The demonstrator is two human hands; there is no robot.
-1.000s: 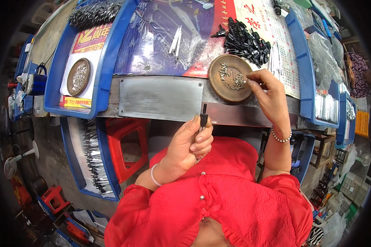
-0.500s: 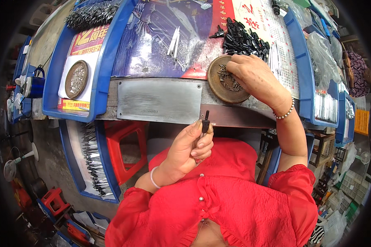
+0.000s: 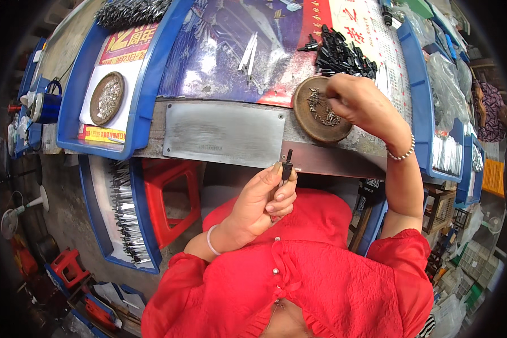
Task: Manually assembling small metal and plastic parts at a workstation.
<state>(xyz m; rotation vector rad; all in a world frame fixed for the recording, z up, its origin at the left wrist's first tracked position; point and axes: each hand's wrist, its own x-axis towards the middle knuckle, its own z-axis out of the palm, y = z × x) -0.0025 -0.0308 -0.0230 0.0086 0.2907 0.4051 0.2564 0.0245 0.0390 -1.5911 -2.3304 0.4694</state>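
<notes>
In front of my chest, my left hand (image 3: 266,196) pinches a small black part with a thin upright stem (image 3: 287,165) between thumb and fingers. The stem points up, just past the table's front edge. Over the right side of a round brown dish (image 3: 303,119) is my right hand (image 3: 361,102), its fingers curled together. Whatever its fingertips hold, if anything, is hidden. Small dark metal pieces (image 3: 328,115) lie scattered in the dish. Behind it is a heap of black plastic parts (image 3: 343,55).
A metal plate (image 3: 224,134) is fixed along the table's front edge. White sticks (image 3: 248,53) lie farther back. To the left, a blue tray (image 3: 134,127) holds a round dish of silvery bits (image 3: 107,98). Another blue tray (image 3: 425,107) stands right. A red stool (image 3: 172,197) is below.
The view has shifted slightly. My right hand has risen a little from the metal pieces, its fingers now more curled. The left hand keeps its hold on the black part.
</notes>
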